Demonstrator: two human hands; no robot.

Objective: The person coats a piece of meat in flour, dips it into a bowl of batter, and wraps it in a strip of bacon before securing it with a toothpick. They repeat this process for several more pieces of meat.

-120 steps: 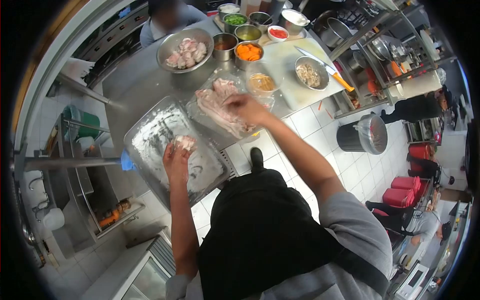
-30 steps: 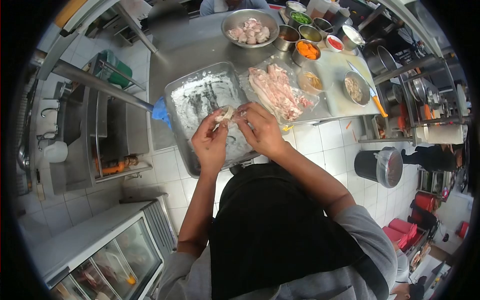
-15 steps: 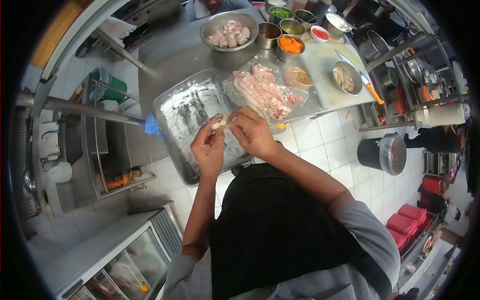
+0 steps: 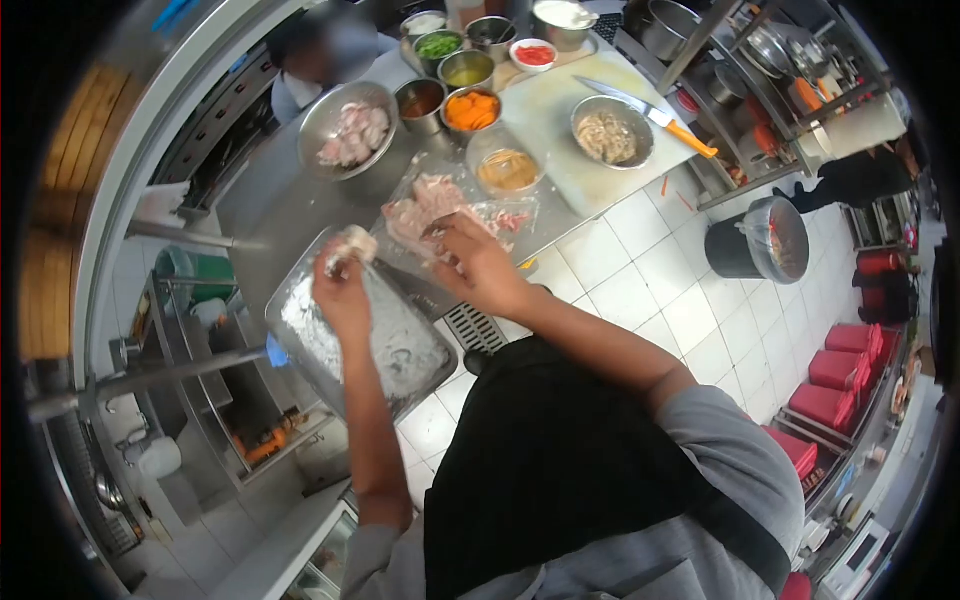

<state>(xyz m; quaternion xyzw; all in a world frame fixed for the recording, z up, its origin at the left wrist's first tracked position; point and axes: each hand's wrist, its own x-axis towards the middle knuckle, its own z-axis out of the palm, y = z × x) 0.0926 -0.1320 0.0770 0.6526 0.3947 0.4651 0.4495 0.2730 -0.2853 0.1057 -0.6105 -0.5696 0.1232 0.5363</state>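
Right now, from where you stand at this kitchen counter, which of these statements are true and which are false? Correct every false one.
1. The left hand holds a pale piece. True.
2. The right hand grips the knife. False: it is at the raw meat; the knife lies on the cutting board.
3. The orange slices sit in a metal container. True.
4. The red pieces are in a black pot. False: they are in a small white bowl.
5. The bowl of greyish pieces stands on the floor. False: it stands on the cutting board.
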